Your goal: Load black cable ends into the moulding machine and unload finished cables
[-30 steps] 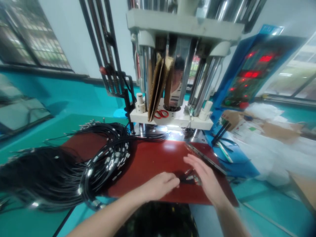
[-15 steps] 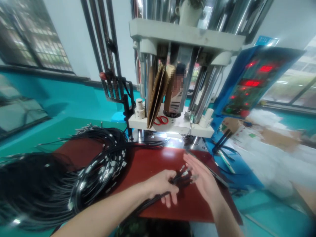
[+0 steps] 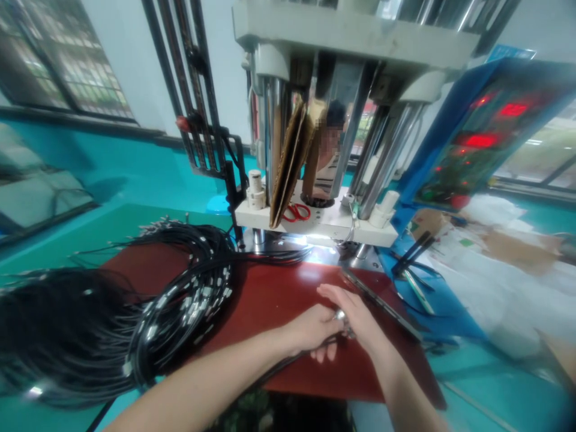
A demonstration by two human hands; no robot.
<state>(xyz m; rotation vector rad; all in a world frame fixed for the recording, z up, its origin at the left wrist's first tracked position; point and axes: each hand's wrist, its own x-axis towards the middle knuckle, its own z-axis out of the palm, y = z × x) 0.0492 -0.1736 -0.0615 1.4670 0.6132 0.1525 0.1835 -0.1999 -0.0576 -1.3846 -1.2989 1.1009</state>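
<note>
My left hand (image 3: 317, 330) is closed around a bunch of black cables (image 3: 288, 362), which trail down toward my lap. Silvery connector ends (image 3: 342, 319) stick out of that fist on its right side. Against these ends lies the palm of my right hand (image 3: 353, 312), flat with its fingers stretched out. Both hands are over the reddish-brown tabletop (image 3: 270, 300). To their left rests a big coil of black cables (image 3: 211, 288) with white tags, and a further spread of cables (image 3: 58, 336) lies beyond it.
A press machine (image 3: 324, 222) stands at the back, with folded cardboard (image 3: 288, 162) and red-handled scissors (image 3: 297, 212) on its plate. A dark metal bar (image 3: 382, 303) lies on the table's right. Beside the press is a blue control box (image 3: 477, 138) with red displays; white bags (image 3: 508, 276) lie at right.
My left hand has moved right with the cables, and their ends now meet my right palm. My right hand has shifted slightly left. The camera view has tilted a little.
</note>
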